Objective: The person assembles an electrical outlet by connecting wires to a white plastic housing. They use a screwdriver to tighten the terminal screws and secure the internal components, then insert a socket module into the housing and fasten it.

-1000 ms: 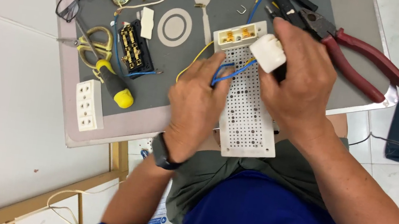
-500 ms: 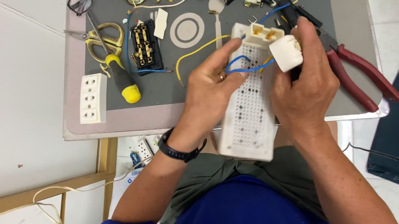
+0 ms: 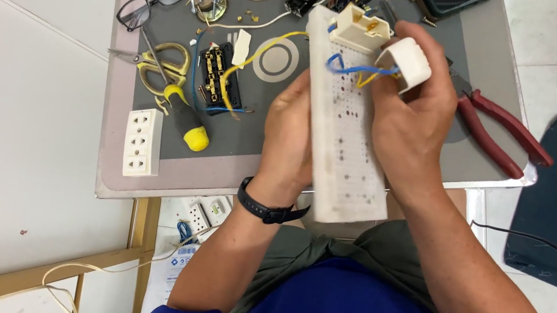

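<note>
Head view looks straight down on a person in a blue top, both forearms raised over a small work tray. The left hand [image 3: 290, 133], a black band at its wrist, is closed along the left edge of a long white perforated board [image 3: 348, 126]; the board is matte plastic, rectangular, dotted with rows of small holes, and tilted so its far end points to the upper middle of the frame. The right hand [image 3: 410, 120] grips the board's right side and pinches a smooth white round cap [image 3: 408, 62] between thumb and fingers near the board's top. A cream rectangular socket block [image 3: 360, 28] sits at the top end of the board, and thin blue and yellow wires [image 3: 356, 69] loop from the board towards the cap.

Beneath the hands lies the grey mat [image 3: 252, 138] with a pale, rounded rim. On it, left of centre: a black terminal block with brass contacts [image 3: 215, 76], a screwdriver with a black and yellow handle [image 3: 185, 122], yellow-handled scissors [image 3: 161, 64], and a white three-outlet strip [image 3: 142, 142] at the mat's left edge. Black-framed glasses [image 3: 151, 0] rest at the upper left corner. A flat grey ring [image 3: 277, 60] lies just left of the board. Red-handled pliers [image 3: 496, 133] stick out at the right, partly under the right hand.
</note>
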